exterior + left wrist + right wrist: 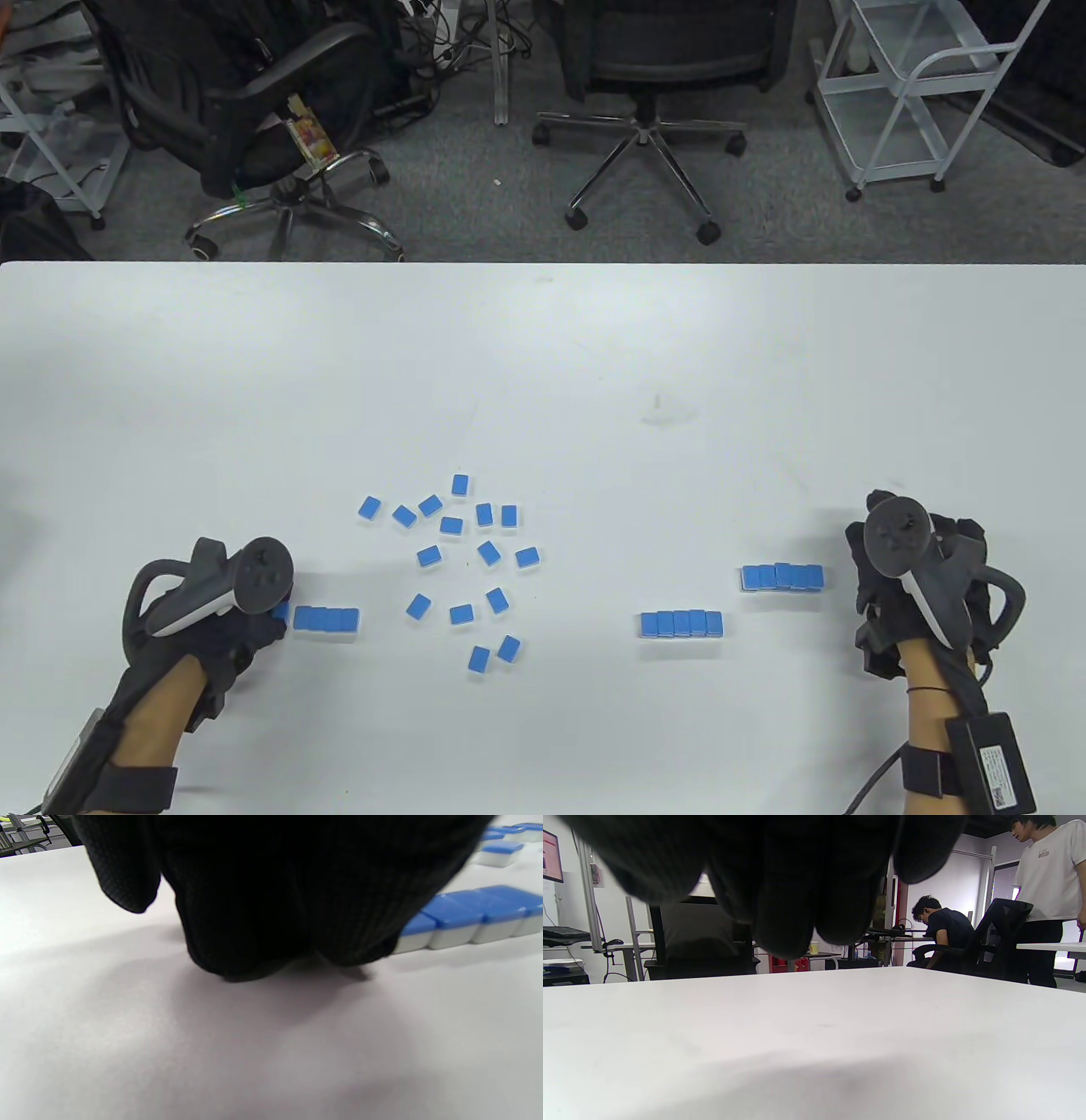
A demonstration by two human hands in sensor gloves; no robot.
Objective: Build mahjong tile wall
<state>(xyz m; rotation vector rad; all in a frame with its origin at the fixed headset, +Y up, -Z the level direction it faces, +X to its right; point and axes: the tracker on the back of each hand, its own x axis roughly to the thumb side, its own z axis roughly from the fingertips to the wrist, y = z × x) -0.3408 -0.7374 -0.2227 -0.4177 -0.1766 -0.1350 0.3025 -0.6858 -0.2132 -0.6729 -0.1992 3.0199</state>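
White table (543,356) holds three short rows of blue mahjong tiles and a loose scatter (462,560) between them. The left hand (212,611) touches the end of the left row (327,619), and the right hand (925,577) sits just beside the far right row (782,577); whether either hand's fingers are curled or straight I cannot tell. A sideways shove with uneven pressure could buckle a row or push tiles out of line.

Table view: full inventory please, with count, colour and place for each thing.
Loose tiles: about sixteen, blue backs, scattered at centre.
Left row: four plus one partly hidden, blue, beside the left hand.
Middle row: five, blue, right of centre.
Right row: five, blue, beside the right hand.
Table: one, white.
Office chairs: two, black, beyond the table.
Carts: white, one far right, part of another far left.
Left hand: black glove, touching the left row's end.
Right hand: black glove, just right of the right row.
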